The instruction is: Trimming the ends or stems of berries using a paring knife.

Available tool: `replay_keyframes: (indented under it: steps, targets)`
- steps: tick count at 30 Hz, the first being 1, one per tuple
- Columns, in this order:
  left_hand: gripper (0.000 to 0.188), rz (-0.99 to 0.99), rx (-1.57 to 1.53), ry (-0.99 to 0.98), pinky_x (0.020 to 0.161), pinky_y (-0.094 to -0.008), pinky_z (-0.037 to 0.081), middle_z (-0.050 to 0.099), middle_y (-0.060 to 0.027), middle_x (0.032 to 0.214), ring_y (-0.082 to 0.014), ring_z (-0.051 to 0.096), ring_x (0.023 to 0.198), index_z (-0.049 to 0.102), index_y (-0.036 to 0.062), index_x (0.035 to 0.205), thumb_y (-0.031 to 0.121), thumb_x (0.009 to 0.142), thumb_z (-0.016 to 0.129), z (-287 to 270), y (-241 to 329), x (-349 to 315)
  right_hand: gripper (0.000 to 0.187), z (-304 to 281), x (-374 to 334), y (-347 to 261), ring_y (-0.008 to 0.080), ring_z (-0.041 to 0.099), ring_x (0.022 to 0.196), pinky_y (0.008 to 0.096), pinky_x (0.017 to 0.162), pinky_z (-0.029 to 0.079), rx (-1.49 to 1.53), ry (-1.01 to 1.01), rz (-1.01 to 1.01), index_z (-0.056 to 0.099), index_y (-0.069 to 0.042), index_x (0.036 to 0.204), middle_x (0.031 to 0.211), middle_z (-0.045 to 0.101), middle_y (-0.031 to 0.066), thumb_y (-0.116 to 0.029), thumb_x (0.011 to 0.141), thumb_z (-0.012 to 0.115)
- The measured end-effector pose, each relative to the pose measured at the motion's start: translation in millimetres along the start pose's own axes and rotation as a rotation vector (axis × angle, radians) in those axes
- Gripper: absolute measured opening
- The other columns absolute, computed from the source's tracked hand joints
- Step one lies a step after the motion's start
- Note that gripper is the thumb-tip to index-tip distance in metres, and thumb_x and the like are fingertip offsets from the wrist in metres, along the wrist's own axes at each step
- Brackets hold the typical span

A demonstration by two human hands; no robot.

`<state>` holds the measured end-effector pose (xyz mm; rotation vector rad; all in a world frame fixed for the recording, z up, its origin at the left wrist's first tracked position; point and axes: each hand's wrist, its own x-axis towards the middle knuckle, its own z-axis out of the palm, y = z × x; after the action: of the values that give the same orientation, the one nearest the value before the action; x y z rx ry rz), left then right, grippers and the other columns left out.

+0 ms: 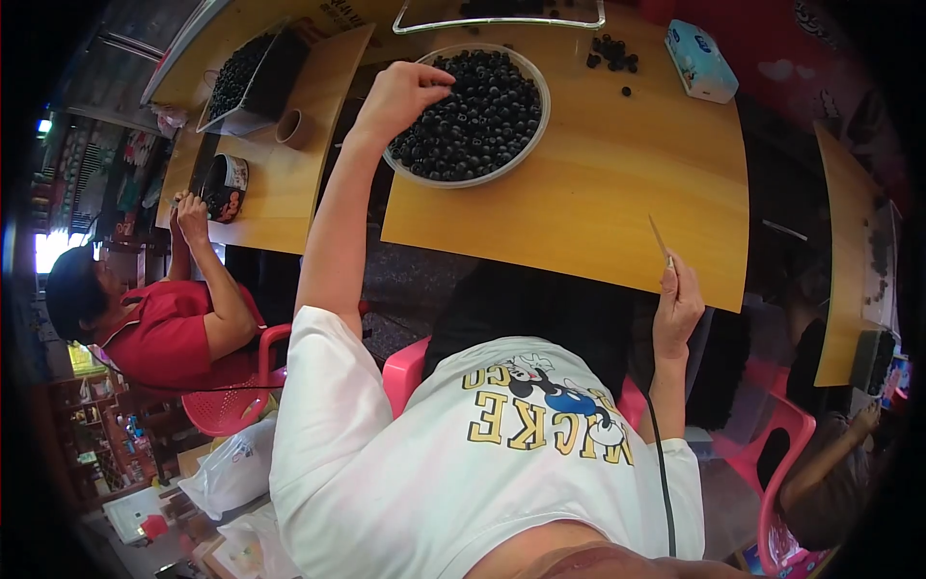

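Note:
A round, clear-rimmed bowl [546,116] stands on the wooden table, heaped with small dark round pieces [473,111]; whether they are berries or beads I cannot tell. Over its left side is my left hand [395,101], thumb and fingers pinched together at the heap. Anything between those fingertips is too small to make out. Beyond the table's near edge, on the right, my right hand [678,307] grips a slim knife [659,237], its narrow pointed blade slanting up over the tabletop.
Loose dark pieces [613,53] lie beyond the bowl, near a blue tissue pack [701,62]. A clear-edged tray [497,26] sits at the far edge. On the left, a co-worker in red [183,333] works beside a tub [229,183] and a full dark bin [253,87].

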<state>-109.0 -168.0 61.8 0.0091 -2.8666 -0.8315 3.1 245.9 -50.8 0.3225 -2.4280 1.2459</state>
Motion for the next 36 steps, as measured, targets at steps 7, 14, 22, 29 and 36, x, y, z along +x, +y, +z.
replay_keyframes:
  steps: [7, 14, 22, 29, 36]
  targets:
    - [0.021, 0.096, 0.281, -0.116, 0.082, -0.0384, 0.050, 0.067, -0.0136, 0.094, -0.0290, 0.064, 0.091, 0.070, 0.0071, 0.101, 0.008, 0.080, 0.067, 0.5, 6.1, 8.0, 0.022, -1.0, 0.6, 2.6, 0.0213, 0.054, 0.065, 0.0292, 0.060, 0.043, 0.020, 0.009, 0.022, 0.063, 0.002, 0.105, 0.077, 0.056, 0.0120, -0.016, 0.096, 0.055]
    - [0.016, -0.129, -0.543, -0.094, 0.056, -0.0174, 0.042, 0.063, -0.0027, 0.089, -0.0030, 0.053, 0.067, 0.067, 0.0018, 0.098, 0.007, 0.083, 0.068, 1.1, 43.8, -8.6, 0.024, -8.5, 4.8, 1.1, 0.0110, 0.050, 0.070, 0.0224, 0.063, 0.040, 0.178, -0.084, 0.135, 0.063, 0.001, 0.110, 0.079, 0.056, 0.0031, -0.017, 0.097, 0.054]
    - [0.020, -0.398, -1.724, -0.591, 0.051, -0.0148, 0.040, 0.065, -0.0071, 0.091, -0.0037, 0.048, 0.059, 0.063, 0.0022, 0.101, -0.003, 0.082, 0.065, 90.5, 104.5, -89.8, 0.020, -17.7, 51.3, -62.5, 0.0108, 0.048, 0.069, 0.0218, 0.062, 0.038, 0.298, -0.254, 0.085, 0.067, -0.004, 0.105, 0.076, 0.052, 0.0012, -0.002, 0.085, 0.066]
    - [0.022, -0.493, -1.830, -0.799, 0.054, -0.0166, 0.037, 0.061, -0.0031, 0.087, -0.0058, 0.048, 0.064, 0.062, -0.0009, 0.104, -0.003, 0.082, 0.062, 130.7, 125.0, -110.9, 0.028, -7.6, 63.9, -67.4, 0.0151, 0.055, 0.074, 0.0253, 0.062, 0.044, 0.422, -0.457, -0.108, 0.069, -0.007, 0.106, 0.082, 0.056, 0.0048, 0.003, 0.080, 0.067]
    - [0.020, -0.536, -1.905, -0.830, 0.057, -0.0171, 0.041, 0.062, -0.0033, 0.087, -0.0068, 0.053, 0.067, 0.062, 0.0008, 0.104, 0.003, 0.084, 0.064, 142.2, 120.1, -114.0, 0.037, -8.3, 55.0, -56.5, 0.0189, 0.060, 0.073, 0.0284, 0.062, 0.050, 0.278, -0.431, -0.191, 0.070, -0.013, 0.110, 0.084, 0.059, 0.0064, -0.002, 0.075, 0.072]
